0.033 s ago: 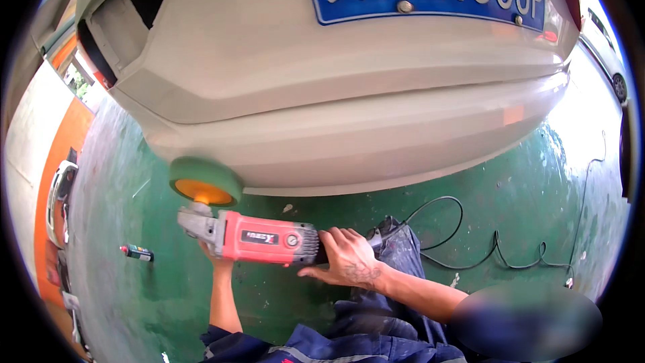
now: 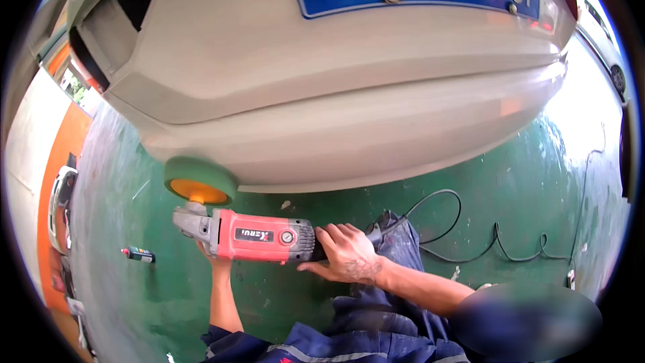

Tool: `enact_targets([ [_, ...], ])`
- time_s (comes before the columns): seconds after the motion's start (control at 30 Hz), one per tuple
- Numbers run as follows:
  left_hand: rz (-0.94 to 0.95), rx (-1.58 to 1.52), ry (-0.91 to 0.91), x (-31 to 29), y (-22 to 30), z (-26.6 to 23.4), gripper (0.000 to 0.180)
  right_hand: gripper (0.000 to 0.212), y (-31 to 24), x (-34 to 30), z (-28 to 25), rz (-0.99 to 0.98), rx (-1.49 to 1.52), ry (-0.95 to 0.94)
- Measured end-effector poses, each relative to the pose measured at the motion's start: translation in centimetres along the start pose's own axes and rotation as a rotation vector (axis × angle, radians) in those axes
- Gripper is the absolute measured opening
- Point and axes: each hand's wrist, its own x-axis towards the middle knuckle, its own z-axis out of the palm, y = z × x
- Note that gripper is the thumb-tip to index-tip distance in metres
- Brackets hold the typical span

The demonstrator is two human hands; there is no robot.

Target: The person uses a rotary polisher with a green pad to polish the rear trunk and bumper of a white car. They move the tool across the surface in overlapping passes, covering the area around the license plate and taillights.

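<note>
A red and grey electric polisher lies sideways across the view in front of a pale car's rear bumper. Its green foam pad, on an orange backing, is up against the bumper's lower left corner. My right hand is closed round the black rear handle, thumb underneath. Below the polisher's front end, my left hand supports it from beneath; most of its fingers are hidden behind the body. From the rear handle a black cord runs off to the right.
A small dark bottle lies on the green floor at left. The cord loops across the floor at right. Car parts lean along the orange and white wall. Another car stands at far right.
The car's rear and its blue number plate sit slightly higher and further left in view. The polisher has shifted slightly left and up, with both hands still on it.
</note>
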Motion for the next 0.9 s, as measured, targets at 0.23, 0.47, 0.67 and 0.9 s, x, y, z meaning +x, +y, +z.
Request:
enact_targets([
  [0.23, -0.416, -0.782, -0.023, -1.7, 12.5, 4.1, 0.041, 0.06, 4.8, -6.6, -6.5, -0.101, -0.026, -0.001],
  [0.47, -0.202, -0.607, -0.221, 0.1, 23.1, 9.2, 0.049, 0.036, 10.8, -12.6, -7.5, -0.017, -0.365, 0.202],
  [0.67, -0.292, -0.623, -0.157, -4.9, 10.1, 9.5, 0.03, 0.029, 8.0, -7.5, -1.9, -0.043, -0.357, 0.16],
  [0.9, -0.185, -0.174, -0.104, -0.9, 4.2, 2.8, 0.036, 0.014, 5.6, -1.0, 4.4, -0.1, -0.384, 0.098],
])
